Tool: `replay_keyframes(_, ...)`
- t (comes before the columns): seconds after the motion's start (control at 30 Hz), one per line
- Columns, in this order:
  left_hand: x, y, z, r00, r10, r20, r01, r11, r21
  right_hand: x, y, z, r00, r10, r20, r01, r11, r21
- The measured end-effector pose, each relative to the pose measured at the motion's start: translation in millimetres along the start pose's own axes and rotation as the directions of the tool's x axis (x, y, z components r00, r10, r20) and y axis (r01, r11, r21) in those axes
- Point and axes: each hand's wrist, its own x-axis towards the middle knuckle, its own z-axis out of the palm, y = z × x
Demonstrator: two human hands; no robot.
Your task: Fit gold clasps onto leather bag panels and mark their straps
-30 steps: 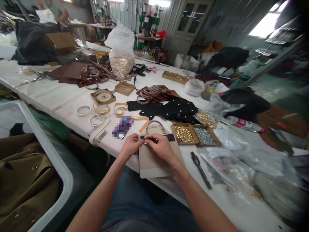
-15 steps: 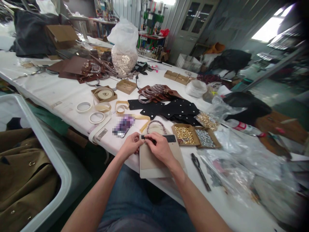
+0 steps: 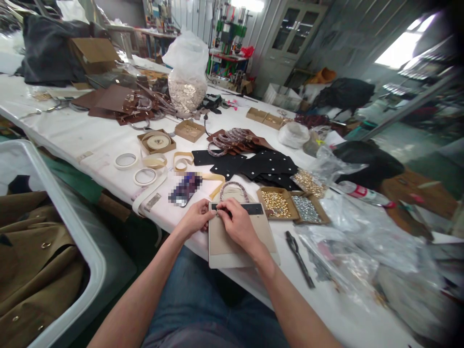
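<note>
A beige flat panel [image 3: 232, 244] lies at the near edge of the white table [image 3: 87, 137], with a black strip [image 3: 250, 209] across its top. My left hand [image 3: 195, 218] grips the panel's upper left corner, fingers curled. My right hand [image 3: 237, 223] rests on the panel, its fingertips pinched at the left end of the black strip on something too small to name. A braided ring handle [image 3: 234, 187] lies just beyond the panel.
Two small boxes of gold studs [image 3: 274, 202] and silver studs [image 3: 308, 208] sit right of the panel. A black tool [image 3: 299, 258], clear plastic bags [image 3: 348, 251], black leather pieces [image 3: 261, 166], tape rolls [image 3: 145, 176], a blurred phone [image 3: 184, 188] and a bagged jar [image 3: 186, 79] lie about. A bin of brown garments [image 3: 32, 270] stands left.
My hands have stayed on the panel's top edge; the right hand's fingertips have shifted slightly left along the black strip. The view has drifted a little.
</note>
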Motion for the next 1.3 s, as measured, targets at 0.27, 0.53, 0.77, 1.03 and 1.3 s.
replay_keyframes(0.27, 4, -5, -0.1, 1.000, 0.002, -0.025, -0.001, 1.000, 0.011, -6, 1, -6, 0.995, -0.055, 0.082, 0.049, 0.996, 0.068)
replay_keyframes(0.53, 4, -5, -1.3, 1.000, -0.002, -0.021, 0.003, 1.000, 0.004, -5, 9, -2, 0.995, -0.082, 0.048, 0.076, 0.991, 0.108)
replay_keyframes(0.77, 3, -3, -1.3, 1.000, -0.001, -0.012, 0.001, 1.000, -0.020, -5, 11, -2, 0.995, -0.086, 0.054, 0.080, 0.990, 0.116)
replay_keyframes(1.03, 4, -5, -2.5, 1.000, -0.010, -0.007, 0.010, 0.999, -0.031, -5, 11, -2, 0.994, -0.102, 0.046, 0.095, 0.987, 0.130)
replay_keyframes(1.3, 5, -8, -2.6, 1.000, -0.021, -0.011, 0.021, 0.999, -0.025, -5, 12, -3, 0.992, -0.116, 0.052, 0.109, 0.986, 0.123)
